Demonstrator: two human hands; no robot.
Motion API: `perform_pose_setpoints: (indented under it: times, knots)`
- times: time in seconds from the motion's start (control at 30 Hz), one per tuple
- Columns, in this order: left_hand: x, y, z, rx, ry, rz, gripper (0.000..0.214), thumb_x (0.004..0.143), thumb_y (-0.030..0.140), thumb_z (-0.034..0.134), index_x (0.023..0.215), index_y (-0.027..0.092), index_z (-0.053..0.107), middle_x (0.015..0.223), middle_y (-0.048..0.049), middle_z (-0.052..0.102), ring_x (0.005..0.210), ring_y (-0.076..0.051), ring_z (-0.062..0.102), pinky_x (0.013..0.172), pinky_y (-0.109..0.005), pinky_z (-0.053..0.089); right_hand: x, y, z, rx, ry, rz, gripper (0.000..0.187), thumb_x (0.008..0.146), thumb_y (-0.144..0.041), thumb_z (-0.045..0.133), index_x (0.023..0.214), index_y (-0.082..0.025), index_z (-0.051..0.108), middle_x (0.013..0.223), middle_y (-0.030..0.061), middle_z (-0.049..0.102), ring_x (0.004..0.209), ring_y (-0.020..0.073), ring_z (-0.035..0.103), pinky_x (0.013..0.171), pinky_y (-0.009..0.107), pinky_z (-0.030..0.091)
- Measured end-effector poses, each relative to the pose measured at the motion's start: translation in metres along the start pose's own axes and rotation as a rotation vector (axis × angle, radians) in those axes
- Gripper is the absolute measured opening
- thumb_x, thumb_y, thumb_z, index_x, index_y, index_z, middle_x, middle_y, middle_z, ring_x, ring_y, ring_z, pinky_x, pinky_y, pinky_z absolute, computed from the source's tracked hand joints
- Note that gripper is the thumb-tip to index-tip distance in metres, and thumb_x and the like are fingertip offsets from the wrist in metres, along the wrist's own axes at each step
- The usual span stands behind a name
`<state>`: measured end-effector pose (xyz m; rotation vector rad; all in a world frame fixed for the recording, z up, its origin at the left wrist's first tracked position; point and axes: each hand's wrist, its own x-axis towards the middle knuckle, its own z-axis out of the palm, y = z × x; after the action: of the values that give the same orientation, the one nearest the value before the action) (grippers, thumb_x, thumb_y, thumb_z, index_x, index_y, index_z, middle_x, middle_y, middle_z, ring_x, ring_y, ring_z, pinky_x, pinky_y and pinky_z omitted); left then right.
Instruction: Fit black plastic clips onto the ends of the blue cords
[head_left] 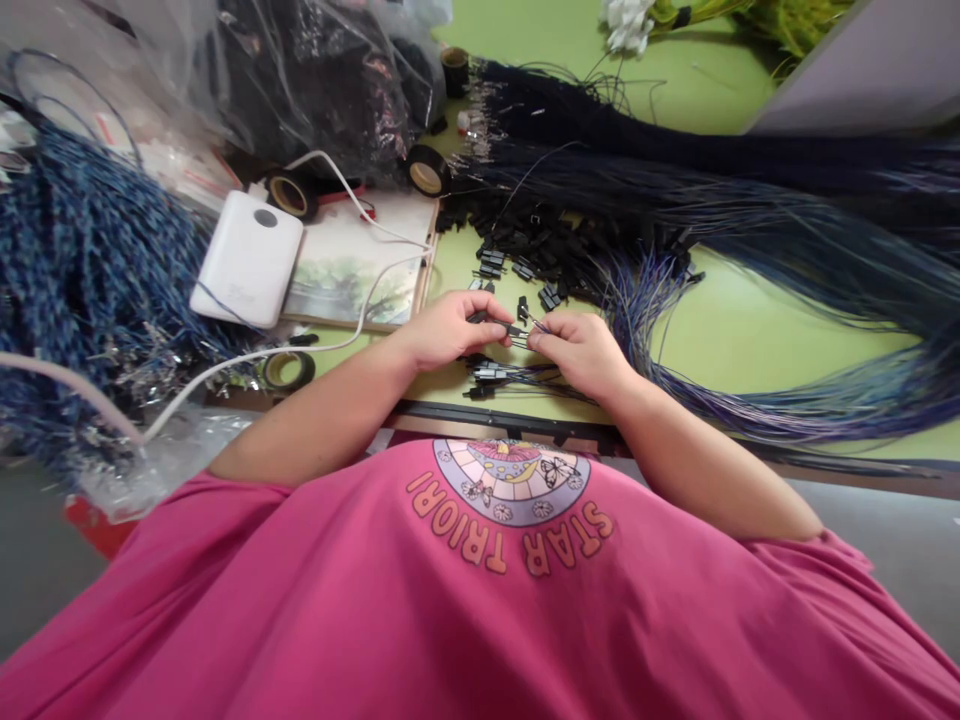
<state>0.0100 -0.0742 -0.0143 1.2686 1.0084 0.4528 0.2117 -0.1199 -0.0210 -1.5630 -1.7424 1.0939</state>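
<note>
My left hand (446, 328) is closed in a pinch on a small black connector (513, 329) near the table's front edge. My right hand (577, 345) is pinched on a thin blue wire (538, 322) whose end meets that connector. Under both hands lies a small bunch of finished wires with black connectors (491, 374). Just beyond the hands, a heap of loose black connectors (547, 250) is spread on the green table (720, 320). Long blue and purple wires (787, 300) fan out to the right from there.
A white power bank (247, 258) with a white cable (360, 215) lies left on a picture board (352, 270). Rolls of black tape (427, 170) sit around it. Twisted blue wire bundles (82, 250) and plastic bags (300, 80) fill the left and back.
</note>
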Motion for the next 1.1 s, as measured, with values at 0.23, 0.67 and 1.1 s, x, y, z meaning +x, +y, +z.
perform_pose_setpoints:
  times: [0.23, 0.67, 1.1]
  knots:
    - [0.002, -0.007, 0.0, 0.202, 0.114, 0.107, 0.025, 0.076, 0.03, 0.074, 0.095, 0.015, 0.07, 0.089, -0.0058, 0.075, 0.08, -0.013, 0.066, 0.077, -0.028, 0.05, 0.001, -0.003, -0.001, 0.004, -0.072, 0.046, 0.032, 0.085, -0.037, 0.054, 0.06, -0.017, 0.058, 0.051, -0.0036, 0.047, 0.053, 0.0095, 0.04, 0.057, 0.026, 0.03]
    - [-0.004, 0.004, -0.022, 0.604, -0.134, 0.134, 0.017, 0.075, 0.028, 0.071, 0.088, 0.019, 0.076, 0.089, -0.0032, 0.075, 0.081, -0.015, 0.065, 0.08, -0.028, 0.046, 0.017, 0.01, 0.0, -0.32, 0.105, -0.124, 0.018, 0.086, -0.023, 0.053, 0.082, -0.017, 0.068, 0.083, 0.0068, 0.067, 0.078, 0.0184, 0.058, 0.075, 0.031, 0.041]
    - [-0.005, 0.005, -0.013, 0.426, 0.005, 0.138, 0.018, 0.074, 0.026, 0.073, 0.089, 0.016, 0.073, 0.092, -0.0041, 0.074, 0.083, -0.014, 0.065, 0.081, -0.028, 0.048, 0.007, 0.001, -0.006, -0.283, 0.164, -0.133, 0.013, 0.081, -0.021, 0.055, 0.082, -0.017, 0.067, 0.074, 0.0029, 0.064, 0.065, 0.014, 0.049, 0.066, 0.028, 0.037]
